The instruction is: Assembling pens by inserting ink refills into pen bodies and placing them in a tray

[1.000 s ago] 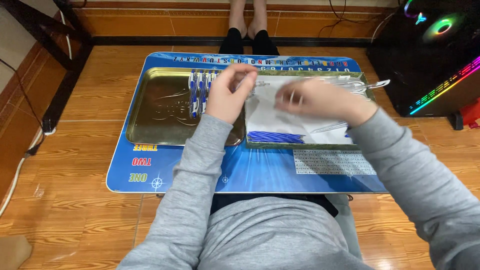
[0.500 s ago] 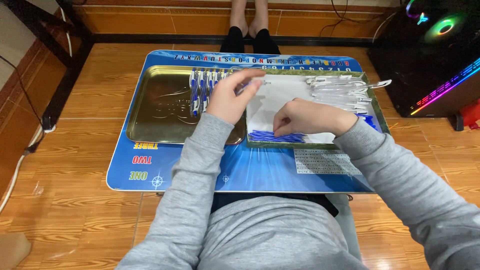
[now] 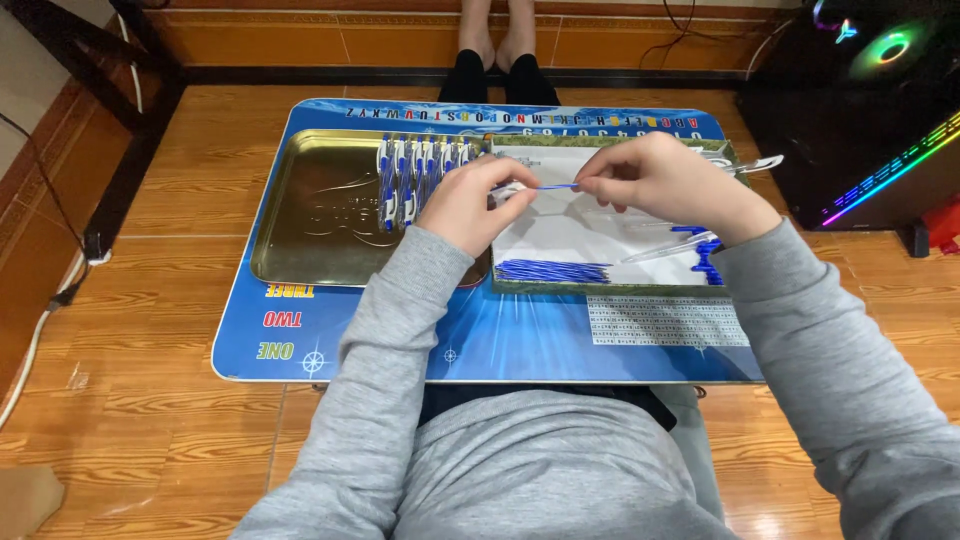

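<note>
1. I see the left hand (image 3: 470, 205) raised over the seam between the two trays, fingers curled, thumb and forefinger pinched shut on the near end of a thin blue pen refill (image 3: 553, 186).
2. I see the right hand (image 3: 655, 180) level with it, fingertips closed on the other end of the same refill; the refill runs roughly level between the two hands, above the white sheet.
3. The white sheet (image 3: 590, 230) lines the right tray (image 3: 600, 287). A bundle of blue refills (image 3: 550, 270) lies along its near edge; clear pen barrels (image 3: 665, 245) lie near the right wrist.
4. The gold tray (image 3: 310, 215) sits to the left; a row of assembled blue-and-white pens (image 3: 415, 165) stands along its far right side, just beside the left hand.
5. Both trays rest on a blue lap desk (image 3: 400, 340).
</note>
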